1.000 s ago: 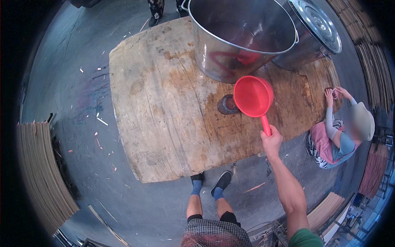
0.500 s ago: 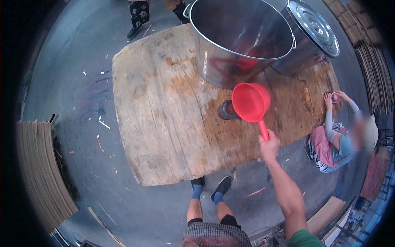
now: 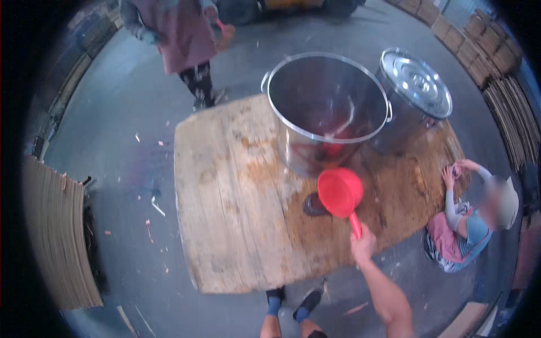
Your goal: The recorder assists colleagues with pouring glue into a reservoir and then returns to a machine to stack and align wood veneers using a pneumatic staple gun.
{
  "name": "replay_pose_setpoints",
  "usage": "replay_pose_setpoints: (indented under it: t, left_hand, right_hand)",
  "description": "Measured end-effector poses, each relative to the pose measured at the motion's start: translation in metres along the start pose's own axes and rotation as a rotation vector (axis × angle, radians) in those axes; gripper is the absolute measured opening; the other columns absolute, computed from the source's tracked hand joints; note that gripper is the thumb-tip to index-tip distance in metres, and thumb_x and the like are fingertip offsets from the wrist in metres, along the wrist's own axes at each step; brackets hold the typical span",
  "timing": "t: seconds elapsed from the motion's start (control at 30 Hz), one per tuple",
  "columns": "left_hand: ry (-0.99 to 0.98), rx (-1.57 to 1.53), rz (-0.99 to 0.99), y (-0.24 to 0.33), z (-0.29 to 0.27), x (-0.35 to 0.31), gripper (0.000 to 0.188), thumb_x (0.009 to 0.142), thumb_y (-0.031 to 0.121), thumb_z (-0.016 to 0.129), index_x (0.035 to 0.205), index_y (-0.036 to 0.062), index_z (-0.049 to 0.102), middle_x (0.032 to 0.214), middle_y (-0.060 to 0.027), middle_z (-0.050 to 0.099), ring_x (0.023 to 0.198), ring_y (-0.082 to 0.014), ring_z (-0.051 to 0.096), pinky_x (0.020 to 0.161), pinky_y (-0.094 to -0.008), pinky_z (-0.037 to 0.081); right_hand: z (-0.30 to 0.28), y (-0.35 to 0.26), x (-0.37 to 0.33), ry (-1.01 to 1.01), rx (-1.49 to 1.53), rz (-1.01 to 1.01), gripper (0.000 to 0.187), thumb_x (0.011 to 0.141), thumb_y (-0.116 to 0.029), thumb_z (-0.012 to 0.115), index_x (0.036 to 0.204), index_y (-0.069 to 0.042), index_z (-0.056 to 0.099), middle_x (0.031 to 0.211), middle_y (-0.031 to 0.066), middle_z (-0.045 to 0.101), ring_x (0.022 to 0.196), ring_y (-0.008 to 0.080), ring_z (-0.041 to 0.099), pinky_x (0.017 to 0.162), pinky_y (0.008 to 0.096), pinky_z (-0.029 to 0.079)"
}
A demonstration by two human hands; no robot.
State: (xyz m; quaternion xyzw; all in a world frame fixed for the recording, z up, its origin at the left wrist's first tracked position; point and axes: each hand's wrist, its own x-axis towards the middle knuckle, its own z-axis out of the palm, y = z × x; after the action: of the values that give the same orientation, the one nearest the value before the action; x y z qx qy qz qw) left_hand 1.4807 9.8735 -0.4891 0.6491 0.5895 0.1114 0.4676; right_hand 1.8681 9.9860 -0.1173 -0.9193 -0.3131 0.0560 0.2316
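Note:
My right hand [image 3: 363, 245] is closed round the handle of a red plastic dipper [image 3: 338, 193], its round bowl tipped toward me and looking empty. The dipper is held over a wooden table top [image 3: 225, 242], just on the near side of a large open metal pot [image 3: 296, 152]. Partly behind the dipper's bowl, a small dark round object [image 3: 313, 205] rests on the wood; its kind is unclear. Inside the pot the contents are hard to make out, though a red reflection shows on its wall. My left hand is out of the picture.
A second metal pot with a shiny lid [image 3: 420, 87] stands behind to the right. At the table's right edge a person [image 3: 462, 225] crouches, both hands on a small pinkish thing. Another person [image 3: 177, 39] stands at the far left. Stacked wood sheets [image 3: 53, 236] rise at left.
The view has tilted up, so the table and pots sit lower and more of the far person shows. The dipper stays in my right hand, near the big pot.

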Motion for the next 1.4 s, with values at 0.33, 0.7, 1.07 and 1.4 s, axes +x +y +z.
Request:
replay_pose_setpoints:
  t: [0.33, 0.7, 1.07, 1.4]
  left_hand:
    - [0.077, 0.275, 0.041, 0.087, -0.112, 0.018, 0.043, 0.098, 0.036, 0.060, 0.128, 0.0057, 0.063, 0.126, -0.0172, 0.064, 0.115, -0.0353, 0.059, 0.101, -0.0481, 0.046]
    - [0.030, 0.305, -0.048, 0.122, -0.259, -0.061, 0.043, 0.095, 0.038, 0.064, 0.120, 0.0032, 0.065, 0.109, -0.0167, 0.069, 0.097, -0.0352, 0.065, 0.085, -0.0484, 0.051]
    - [-0.258, 0.374, -0.468, 0.015, -0.411, -0.501, 0.042, 0.093, 0.039, 0.067, 0.114, 0.0028, 0.068, 0.092, -0.0158, 0.073, 0.078, -0.0353, 0.069, 0.069, -0.0481, 0.055]
    - [-0.281, 0.520, -0.372, 0.016, -0.445, -0.491, 0.023, 0.095, 0.030, 0.059, 0.108, 0.0128, 0.068, 0.080, -0.0125, 0.068, 0.065, -0.0350, 0.060, 0.063, -0.0452, 0.053]
  right_hand:
    - [-0.052, -0.019, -0.021, -0.543, 0.951, 0.601, 0.012, 0.087, -0.006, 0.076, 0.091, -0.003, 0.065, 0.070, 0.0019, 0.061, 0.053, 0.0094, 0.055, 0.044, 0.0273, 0.042]
    - [-0.304, -0.162, 0.059, -0.542, 0.863, 0.244, 0.011, 0.093, -0.012, 0.071, 0.089, -0.005, 0.064, 0.070, 0.0026, 0.064, 0.050, 0.0107, 0.059, 0.042, 0.0262, 0.042]
    - [-0.200, -0.298, 0.192, 0.106, -0.384, -0.243, 0.021, 0.087, -0.014, 0.062, 0.105, -0.004, 0.067, 0.096, 0.0214, 0.072, 0.095, 0.0415, 0.071, 0.080, 0.0528, 0.058]
    - [-0.129, -0.325, 0.213, 0.083, -0.223, -0.179, 0.026, 0.086, -0.016, 0.074, 0.106, -0.006, 0.061, 0.088, 0.0131, 0.062, 0.086, 0.0381, 0.069, 0.076, 0.0490, 0.055]
